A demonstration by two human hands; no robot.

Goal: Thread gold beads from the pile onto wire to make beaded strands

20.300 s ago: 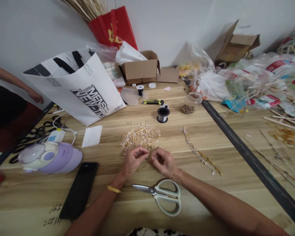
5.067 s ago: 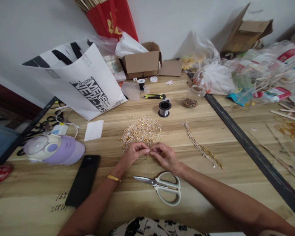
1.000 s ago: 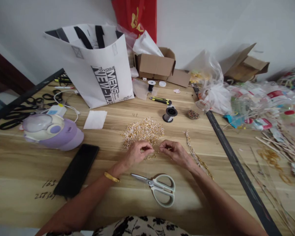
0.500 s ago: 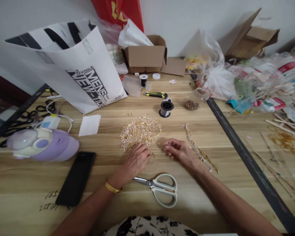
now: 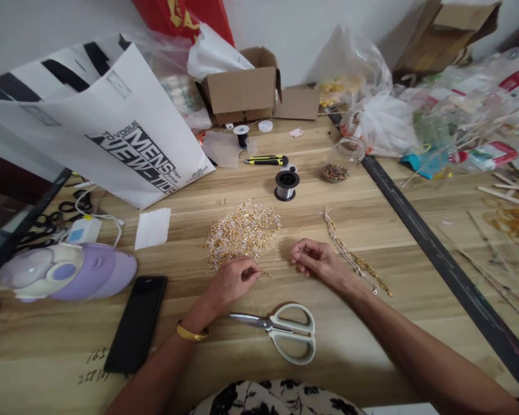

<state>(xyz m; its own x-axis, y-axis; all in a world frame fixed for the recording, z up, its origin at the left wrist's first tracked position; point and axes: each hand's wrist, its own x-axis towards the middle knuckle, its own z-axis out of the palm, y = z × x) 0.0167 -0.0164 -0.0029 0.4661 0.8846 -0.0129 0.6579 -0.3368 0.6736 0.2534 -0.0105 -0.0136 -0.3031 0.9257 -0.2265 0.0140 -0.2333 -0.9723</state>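
My left hand (image 5: 234, 282) is closed in a pinch at the near edge of a heap of small gold and silver jewellery findings (image 5: 242, 230). A small gold-coloured jewellery piece (image 5: 265, 274) sticks out at its fingertips. Across a short gap, my right hand (image 5: 313, 257) is also pinched, thumb against forefinger; whatever it holds is too small to make out. Just right of that hand lies a bundle of gold and silver chains (image 5: 350, 253). Scissors (image 5: 281, 328) with pale handles rest on the table in front of me, below both hands.
Behind the heap stand a wire spool (image 5: 286, 185), a yellow-black utility knife (image 5: 266, 160) and a jar of beads (image 5: 341, 161). To the left are a phone (image 5: 136, 323), a purple bottle (image 5: 73, 271) and a large paper bag (image 5: 112, 127). Plastic bags (image 5: 383, 124) crowd the right.
My left hand has turned slightly, so the loop of its thumb and forefinger shows more. The right hand stays pinched in nearly the same place. The head view has shifted a little.
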